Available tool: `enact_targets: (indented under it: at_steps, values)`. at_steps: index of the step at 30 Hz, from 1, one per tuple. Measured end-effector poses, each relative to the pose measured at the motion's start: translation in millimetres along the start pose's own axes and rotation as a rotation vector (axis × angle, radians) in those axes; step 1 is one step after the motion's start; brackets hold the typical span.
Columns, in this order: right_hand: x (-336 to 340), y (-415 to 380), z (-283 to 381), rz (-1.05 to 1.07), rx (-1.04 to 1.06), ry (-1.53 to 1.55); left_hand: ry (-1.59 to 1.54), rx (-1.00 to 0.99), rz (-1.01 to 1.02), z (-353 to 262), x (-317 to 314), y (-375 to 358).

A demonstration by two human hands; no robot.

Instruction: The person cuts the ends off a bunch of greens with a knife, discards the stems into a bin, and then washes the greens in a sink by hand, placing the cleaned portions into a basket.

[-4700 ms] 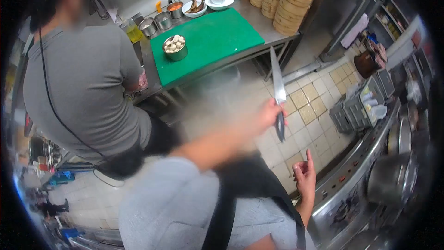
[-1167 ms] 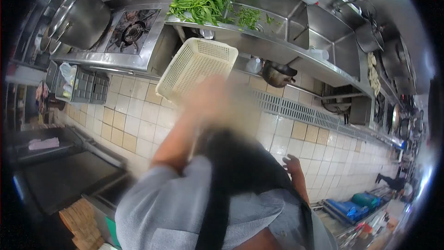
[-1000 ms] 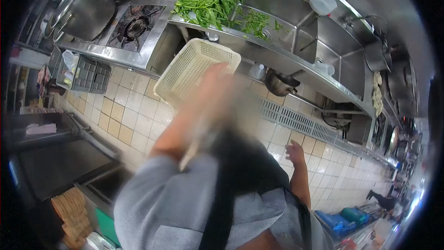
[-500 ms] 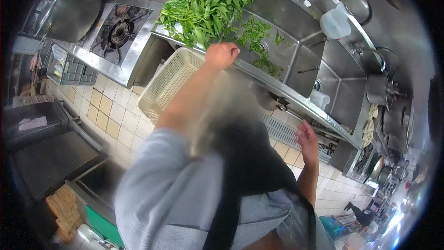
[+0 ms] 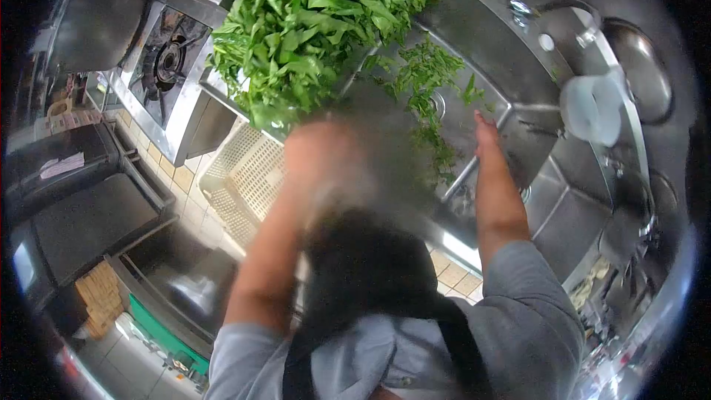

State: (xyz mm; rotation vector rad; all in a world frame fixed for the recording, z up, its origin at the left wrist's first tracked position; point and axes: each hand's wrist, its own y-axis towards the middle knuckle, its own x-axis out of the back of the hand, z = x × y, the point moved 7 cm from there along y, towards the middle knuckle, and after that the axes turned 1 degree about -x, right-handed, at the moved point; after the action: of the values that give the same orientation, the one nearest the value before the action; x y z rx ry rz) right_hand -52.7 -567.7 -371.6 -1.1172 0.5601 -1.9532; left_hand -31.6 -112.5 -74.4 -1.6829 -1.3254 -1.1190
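Observation:
A large heap of leafy greens (image 5: 318, 22) lies at the left end of the sink. My left hand (image 5: 322, 152) is just below the heap's lower edge, near the sink's front rim; it is blurred, and whether it holds anything cannot be made out. My right hand (image 5: 485, 132) reaches over the sink (image 5: 474, 26), to the right of loose leaves (image 5: 429, 74) scattered round the drain. Its fingers look stretched out, and nothing shows in them.
A cream perforated basket (image 5: 244, 178) stands below the sink's front edge at left. Beyond it is a gas burner (image 5: 170, 61). A translucent jug (image 5: 592, 110) sits by the sink's back edge, near a faucet (image 5: 578, 7). Another basin (image 5: 570, 215) lies at right.
The view has moved closer to the sink. My right hand has gone from below the front edge to over the basin. My left hand remains near the heap's lower edge.

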Motion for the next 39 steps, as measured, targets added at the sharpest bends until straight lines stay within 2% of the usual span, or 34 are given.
enact_targets:
  at_steps: [1,2,4,6,8,9,10,12,14,16,18,20,21,23,25,26,27,28,29,31,32,33,35,37,39]
  values:
    - [-4.1,39.4,-10.6,-0.089,-0.084,-0.035,-0.048,0.033,0.019,4.3,-4.2,0.2]
    - [-16.5,60.0,-7.1,-0.073,-0.097,-0.051,-0.031,0.039,0.021,3.2,-1.9,2.2]
    - [-23.6,87.0,-10.2,-0.288,-0.162,0.164,-0.007,0.057,0.039,10.4,-10.2,1.9]
    - [-33.9,6.8,63.6,-0.483,-0.179,-0.011,-0.044,0.047,0.018,24.2,-21.2,-4.9]
    - [-65.4,14.8,95.4,-0.428,-0.182,-0.23,-0.027,0.054,0.034,18.3,-14.7,-0.4]
    - [-90.2,20.2,114.7,-0.419,-0.029,-0.294,-0.017,0.049,0.042,16.0,-13.1,1.0]
    - [-118.5,20.2,134.1,-0.407,0.125,-0.354,-0.063,-0.033,-0.048,18.5,-13.3,-2.7]
    - [-183.8,-2.6,166.3,-0.298,0.355,-0.58,-0.05,-0.004,-0.026,17.1,-12.4,-1.5]
    - [-255.2,-26.2,167.6,-0.259,0.74,-0.737,-0.075,-0.015,-0.039,21.8,-15.1,-4.7]
    - [-300.3,-84.8,142.4,-0.05,1.002,-0.889,-0.089,-0.05,-0.074,21.0,-13.3,-2.1]
    - [-304.1,-156.9,109.3,0.231,1.103,-0.973,-0.115,-0.082,-0.104,19.9,-12.5,-3.7]
    - [-313.3,-201.7,55.3,0.506,1.158,-1.093,-0.114,-0.083,-0.118,24.3,-13.4,-5.9]
    - [-312.1,-204.0,44.9,0.512,1.153,-1.1,-0.119,-0.076,-0.113,25.2,-13.5,-6.8]
    - [-310.1,-201.3,30.5,0.654,1.035,-1.033,-0.152,-0.092,-0.128,25.4,-11.4,-3.8]
    - [-289.1,-145.8,75.2,0.523,1.184,-1.001,-0.173,-0.079,-0.113,25.2,-10.4,-2.2]
    - [-288.0,-89.1,97.7,0.608,0.852,-0.53,-0.192,-0.072,-0.099,25.8,-10.9,-2.0]
    - [-240.3,-122.7,177.2,0.131,1.273,-0.716,-0.192,-0.072,-0.095,26.9,-11.3,-3.0]
    - [-235.4,-85.7,205.3,-0.064,1.307,-0.665,-0.162,-0.073,-0.088,28.1,-12.7,-3.7]
    - [-254.4,-20.2,214.1,-0.192,1.472,-0.912,-0.133,-0.072,-0.079,28.9,-13.9,-5.2]
    - [-275.3,24.7,227.9,-0.173,1.176,-1.18,-0.135,-0.078,-0.086,30.1,-12.7,-4.4]
    - [-293.9,25.2,216.6,-0.026,1.002,-1.102,-0.14,-0.085,-0.094,30.2,-11.9,-4.9]
    - [-318.9,14.8,199.5,0.109,0.822,-1.021,-0.146,-0.08,-0.088,31.3,-12.7,-6.2]
    - [-352.5,-50.2,160.3,0.197,1.084,-1.175,-0.085,-0.056,-0.049,33.6,-16.1,-6.8]
    - [-348.2,-104.8,113.6,0.088,1.201,-0.951,-0.076,-0.052,-0.06,31.8,-15.5,-5.4]
    - [-307.8,-184.9,74.0,0.419,1.348,-1.189,-0.116,-0.113,-0.125,31.2,-11.5,-5.5]
